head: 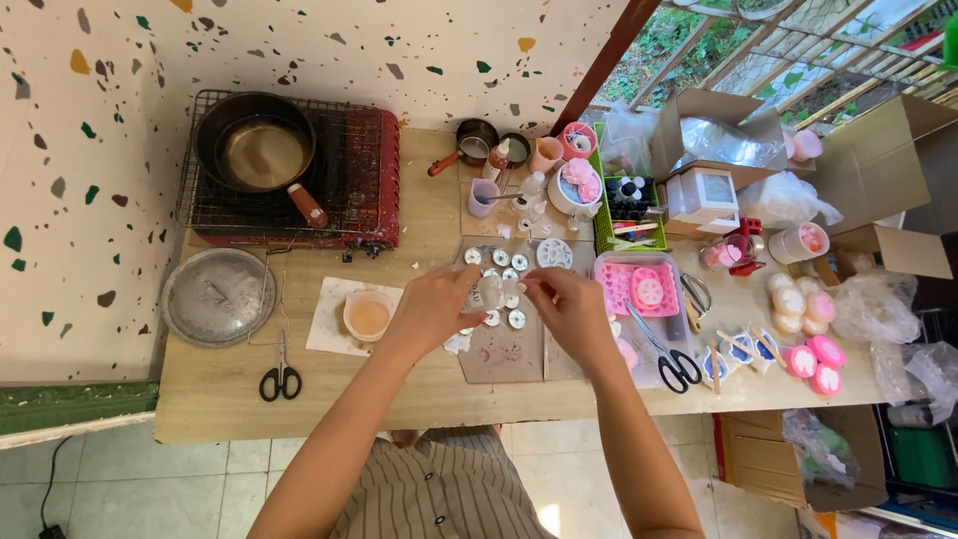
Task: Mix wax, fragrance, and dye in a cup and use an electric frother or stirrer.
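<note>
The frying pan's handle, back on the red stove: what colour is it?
Reddish-brown. The handle sticks out of the dark frying pan toward the person; the head view shows it clearly.

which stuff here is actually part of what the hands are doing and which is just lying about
In use:
- left hand and right hand, both on a small clear cup
- small round white pieces on the grey mat

Lying about:
- frying pan on the red stove
- metal lid
- black scissors
- pink mould tray
</note>
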